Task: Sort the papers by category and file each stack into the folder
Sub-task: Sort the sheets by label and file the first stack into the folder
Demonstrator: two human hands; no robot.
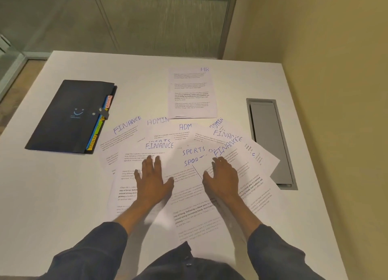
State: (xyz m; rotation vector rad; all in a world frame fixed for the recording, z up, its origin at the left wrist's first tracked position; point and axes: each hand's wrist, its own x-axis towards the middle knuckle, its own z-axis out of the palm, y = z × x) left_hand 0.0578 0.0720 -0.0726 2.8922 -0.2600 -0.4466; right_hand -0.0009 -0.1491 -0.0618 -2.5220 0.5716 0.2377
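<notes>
Both grips released: left hand (152, 180) and right hand (223, 176) press flat on fanned papers (189, 154) at centre; HR stack (192, 93) above; dark folder (69, 116) at left on the white counter (42, 195).

Evenly lit from above, soft and warm. Faint shadows under both forearms. Slight motion blur throughout; wide-angle bending toward the frame's corners.

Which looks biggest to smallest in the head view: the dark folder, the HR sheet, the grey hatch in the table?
1. dark folder, plainly the largest.
2 and 3. grey hatch and HR sheet look alike in area; the hatch is longer and narrower, the sheet wider and farther from the camera, so I will not rank them.
</notes>
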